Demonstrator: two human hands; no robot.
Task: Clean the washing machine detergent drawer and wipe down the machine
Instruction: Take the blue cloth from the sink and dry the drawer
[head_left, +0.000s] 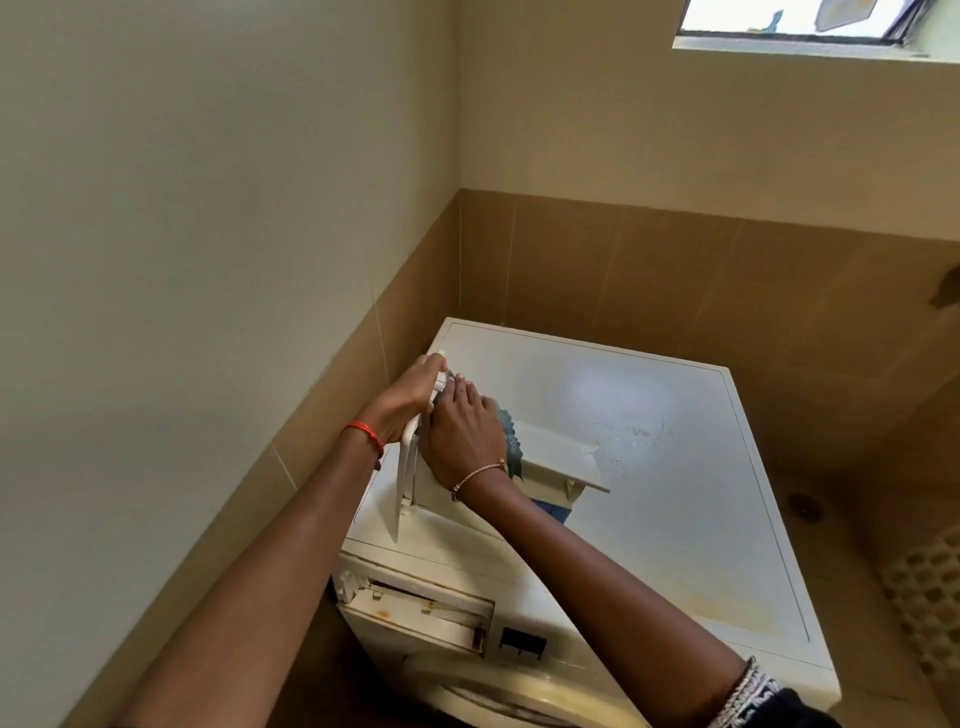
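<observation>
Head view. Detergent drawer (408, 478) stands on end on the washing machine (649, 519) top, near its left edge. Left hand (405, 397) grips its upper end; right hand (462, 436), fingers straight, presses a grey cloth (511, 447) against its side (empty drawer slot (415, 610) below).

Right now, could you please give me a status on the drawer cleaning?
Left hand grips detergent drawer, resting on washing machine top. Right hand presses grey cloth against it. Drawer slot open and empty; wet patch beside drawer.
</observation>
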